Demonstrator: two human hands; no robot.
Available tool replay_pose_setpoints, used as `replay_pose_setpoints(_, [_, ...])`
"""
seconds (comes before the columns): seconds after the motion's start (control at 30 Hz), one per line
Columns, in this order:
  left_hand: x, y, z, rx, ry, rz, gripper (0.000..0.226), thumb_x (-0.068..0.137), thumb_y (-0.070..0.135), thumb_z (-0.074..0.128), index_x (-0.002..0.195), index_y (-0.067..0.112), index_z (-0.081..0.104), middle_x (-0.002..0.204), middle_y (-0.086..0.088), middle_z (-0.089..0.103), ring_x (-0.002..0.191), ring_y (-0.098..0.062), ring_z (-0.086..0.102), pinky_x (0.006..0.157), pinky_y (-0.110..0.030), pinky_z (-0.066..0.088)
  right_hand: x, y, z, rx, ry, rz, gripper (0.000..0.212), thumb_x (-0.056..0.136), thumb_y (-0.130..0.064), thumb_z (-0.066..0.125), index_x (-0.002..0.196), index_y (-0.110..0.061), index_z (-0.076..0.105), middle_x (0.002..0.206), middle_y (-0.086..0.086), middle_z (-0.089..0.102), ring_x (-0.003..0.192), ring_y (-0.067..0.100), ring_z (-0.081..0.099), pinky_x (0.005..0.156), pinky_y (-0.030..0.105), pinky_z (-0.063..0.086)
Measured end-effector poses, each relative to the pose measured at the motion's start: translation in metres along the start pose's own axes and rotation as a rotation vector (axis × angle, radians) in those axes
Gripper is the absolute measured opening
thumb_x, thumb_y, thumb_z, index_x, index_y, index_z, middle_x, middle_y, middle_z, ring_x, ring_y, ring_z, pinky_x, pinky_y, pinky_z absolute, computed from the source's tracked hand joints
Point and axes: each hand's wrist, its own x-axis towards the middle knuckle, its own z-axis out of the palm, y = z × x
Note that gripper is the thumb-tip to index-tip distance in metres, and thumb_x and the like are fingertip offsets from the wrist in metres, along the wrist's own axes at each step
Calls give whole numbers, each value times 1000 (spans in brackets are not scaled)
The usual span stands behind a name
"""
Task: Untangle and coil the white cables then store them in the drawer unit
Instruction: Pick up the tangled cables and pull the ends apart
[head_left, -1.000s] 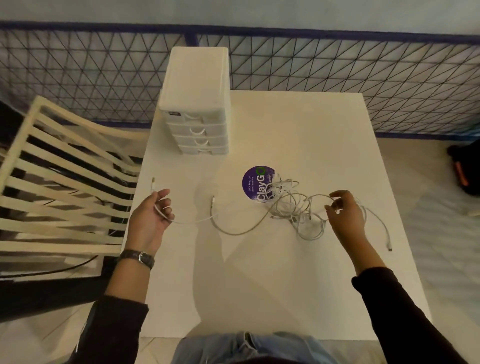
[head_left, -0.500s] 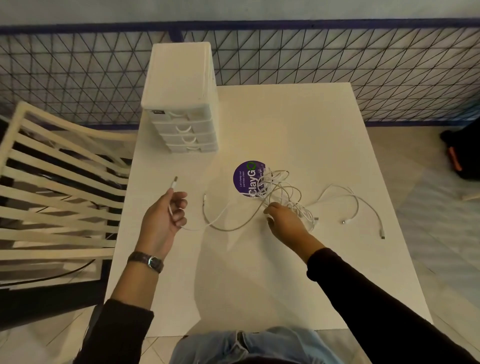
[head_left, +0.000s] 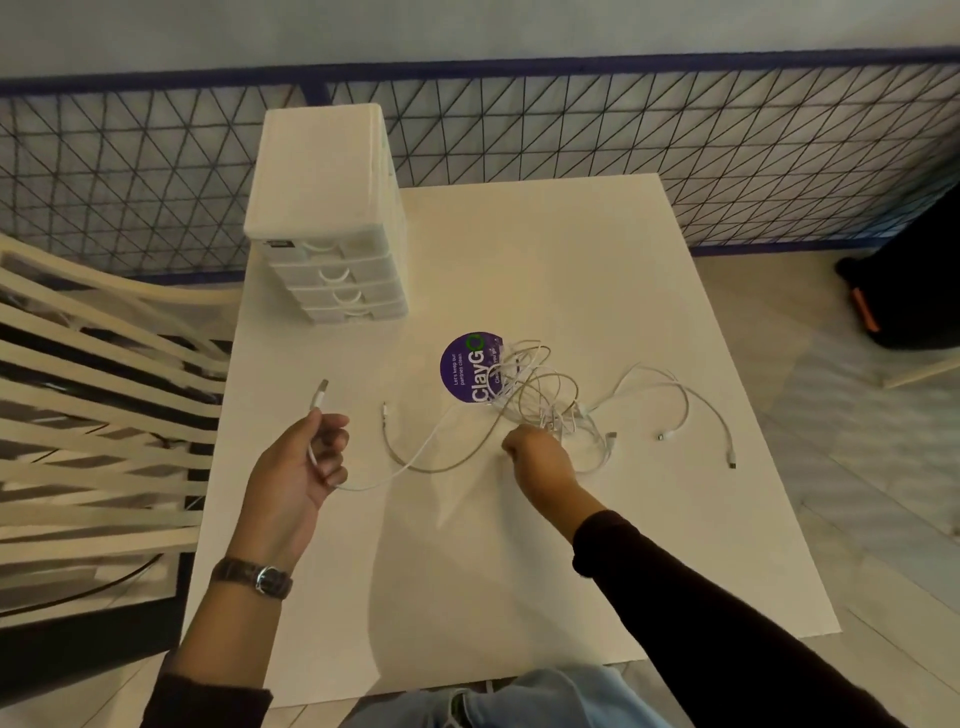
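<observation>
A tangle of white cables (head_left: 545, 400) lies in the middle of the white table (head_left: 571, 545), partly over a round purple sticker (head_left: 465, 369). My left hand (head_left: 306, 462) grips one cable near its plug end (head_left: 319, 397), which sticks up above the fist. That cable sags from the hand toward the tangle. My right hand (head_left: 537, 454) sits at the near edge of the tangle with its fingers curled down among the cables; what it pinches is hidden. The white drawer unit (head_left: 327, 213) stands at the table's far left, all drawers closed.
Loose cable ends (head_left: 727, 457) trail to the right of the tangle. A slatted cream chair (head_left: 98, 389) stands left of the table. A dark wire-mesh railing (head_left: 675, 156) runs behind it. A dark bag (head_left: 909, 280) lies on the floor at the right.
My right hand let go of a loop on the tangle's right side, moved left and dropped to its near edge. My left hand lifted the plug end slightly.
</observation>
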Motion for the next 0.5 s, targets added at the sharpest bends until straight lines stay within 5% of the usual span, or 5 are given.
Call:
replay_pose_setpoints(0.13, [-4, 3, 18, 24, -78, 43, 41, 99, 22, 38, 76, 16, 72, 62, 3, 54, 47, -6, 36, 44, -16, 34, -11, -41, -57, 363, 257, 54, 16, 83, 1, 60, 85, -11, 70, 88, 0, 68, 81, 14, 57, 72, 22, 45])
replay_pose_setpoints(0.23, [-8, 13, 41, 14, -181, 98, 37, 100, 24, 35, 90, 17, 70, 64, 5, 56, 49, -6, 36, 46, -16, 34, -14, -70, -127, 750, 424, 79, 23, 76, 11, 55, 70, -10, 62, 74, 2, 67, 74, 21, 63, 71, 40, 55])
replay_pose_setpoints(0.5, [-16, 98, 117, -41, -418, 333, 32, 91, 38, 40, 104, 21, 63, 67, 6, 57, 54, -4, 42, 52, -16, 39, -31, -129, -269, 1280, 483, -445, 38, 79, 17, 58, 62, -16, 50, 66, 1, 65, 63, 22, 65, 60, 30, 54])
